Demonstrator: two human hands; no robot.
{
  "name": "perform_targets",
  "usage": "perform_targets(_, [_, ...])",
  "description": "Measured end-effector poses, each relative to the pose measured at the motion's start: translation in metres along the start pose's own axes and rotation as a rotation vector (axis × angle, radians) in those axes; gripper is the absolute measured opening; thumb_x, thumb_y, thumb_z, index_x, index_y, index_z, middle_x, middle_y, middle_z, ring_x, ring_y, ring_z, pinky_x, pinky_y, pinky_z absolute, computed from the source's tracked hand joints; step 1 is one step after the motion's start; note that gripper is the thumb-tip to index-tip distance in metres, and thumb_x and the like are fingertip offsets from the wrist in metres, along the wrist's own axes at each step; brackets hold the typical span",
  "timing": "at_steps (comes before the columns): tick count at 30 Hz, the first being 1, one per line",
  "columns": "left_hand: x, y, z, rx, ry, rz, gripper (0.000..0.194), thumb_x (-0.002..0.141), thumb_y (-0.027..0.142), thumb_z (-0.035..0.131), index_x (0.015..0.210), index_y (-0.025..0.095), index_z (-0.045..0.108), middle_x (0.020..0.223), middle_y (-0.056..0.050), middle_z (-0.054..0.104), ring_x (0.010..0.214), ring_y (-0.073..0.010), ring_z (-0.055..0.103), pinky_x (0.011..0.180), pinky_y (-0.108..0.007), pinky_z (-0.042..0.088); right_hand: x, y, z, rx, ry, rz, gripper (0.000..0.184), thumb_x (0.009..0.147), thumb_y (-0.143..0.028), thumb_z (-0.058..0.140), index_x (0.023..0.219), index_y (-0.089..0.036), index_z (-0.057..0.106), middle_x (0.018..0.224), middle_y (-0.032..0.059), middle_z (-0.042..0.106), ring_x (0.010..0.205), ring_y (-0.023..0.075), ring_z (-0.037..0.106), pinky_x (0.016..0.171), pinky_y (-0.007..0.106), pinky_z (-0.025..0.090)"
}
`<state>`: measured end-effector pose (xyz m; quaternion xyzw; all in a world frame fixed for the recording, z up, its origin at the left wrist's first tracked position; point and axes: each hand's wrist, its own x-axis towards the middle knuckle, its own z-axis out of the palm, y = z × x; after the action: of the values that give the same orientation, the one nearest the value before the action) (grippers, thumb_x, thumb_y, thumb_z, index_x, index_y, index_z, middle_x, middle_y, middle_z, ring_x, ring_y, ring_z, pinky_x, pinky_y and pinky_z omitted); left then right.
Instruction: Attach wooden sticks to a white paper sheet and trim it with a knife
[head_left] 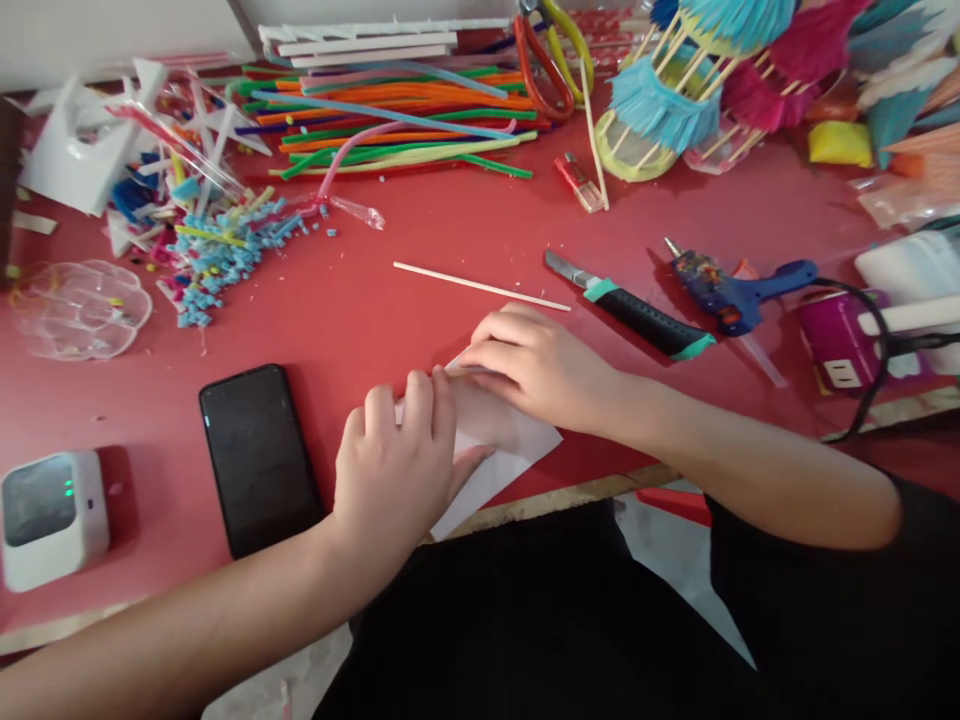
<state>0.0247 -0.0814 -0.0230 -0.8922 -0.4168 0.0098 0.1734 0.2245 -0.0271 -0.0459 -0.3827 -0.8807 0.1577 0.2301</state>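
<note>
A folded sheet of white paper (504, 450) lies at the near edge of the red table (420, 330). My left hand (394, 455) presses down on its left part, fingers bent over a fold. My right hand (536, 362) rests on the upper right part, fingertips pinching the folded edge where both hands meet. Most of the paper is hidden under my hands. A thin wooden stick (480, 286) lies just beyond the hands.
A black phone (259, 455) lies left of my hands, a small white device (51, 515) farther left. A utility knife (634, 308) and blue glue gun (731, 288) sit to the right. Coloured straws (397, 125), cut scraps (217, 250), scissors (551, 55) and tasselled lanterns (675, 90) fill the back.
</note>
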Motion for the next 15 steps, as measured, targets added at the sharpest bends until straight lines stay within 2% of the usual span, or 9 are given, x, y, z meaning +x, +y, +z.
perform_targets(5, [0.004,0.0,0.001,0.007,-0.008,-0.032,0.077,0.091,0.068,0.047,0.132,0.005,0.06,0.093,-0.015,0.07,0.067,-0.0263,0.061,0.044,-0.034,0.045,-0.001,0.004,0.0,-0.103,0.012,0.045,0.021,0.096,-0.017,0.05,0.083,-0.015,0.067,0.089,0.0096,0.066,0.086,0.0222,0.054,0.079,0.037,0.048])
perform_targets(8, [0.003,-0.002,0.001,0.002,0.017,-0.039,0.071,0.092,0.066,0.048,0.124,0.005,0.065,0.092,-0.016,0.07,0.068,-0.0277,0.063,0.043,-0.035,0.045,-0.012,0.008,-0.007,-0.17,0.087,0.109,0.02,0.095,-0.017,0.051,0.078,-0.018,0.061,0.086,0.009,0.064,0.083,0.0224,0.055,0.079,0.039,0.048])
perform_targets(11, [0.002,-0.001,0.003,-0.051,0.108,0.025,0.054,0.095,0.052,0.054,0.119,0.005,0.067,0.113,-0.019,0.07,0.093,-0.0331,0.068,0.059,-0.038,0.057,-0.025,0.009,-0.011,-0.132,0.167,0.124,0.014,0.093,-0.017,0.056,0.08,-0.019,0.06,0.085,0.0072,0.064,0.081,0.0208,0.057,0.078,0.038,0.049])
perform_targets(13, [0.002,0.001,0.006,-0.128,0.165,0.127,0.039,0.096,0.035,0.057,0.119,0.005,0.067,0.122,-0.017,0.069,0.108,-0.0311,0.066,0.077,-0.037,0.06,-0.031,0.008,-0.01,-0.082,0.196,0.117,0.011,0.093,-0.017,0.058,0.082,-0.019,0.06,0.084,0.0064,0.065,0.081,0.0197,0.059,0.078,0.037,0.05])
perform_targets(15, [0.001,0.004,0.009,-0.188,0.186,0.213,0.032,0.095,0.02,0.057,0.121,0.004,0.066,0.119,-0.014,0.071,0.111,-0.0271,0.066,0.086,-0.035,0.059,-0.034,0.007,-0.008,-0.038,0.206,0.117,0.009,0.092,-0.017,0.059,0.084,-0.02,0.062,0.084,0.0058,0.066,0.08,0.019,0.06,0.077,0.036,0.05])
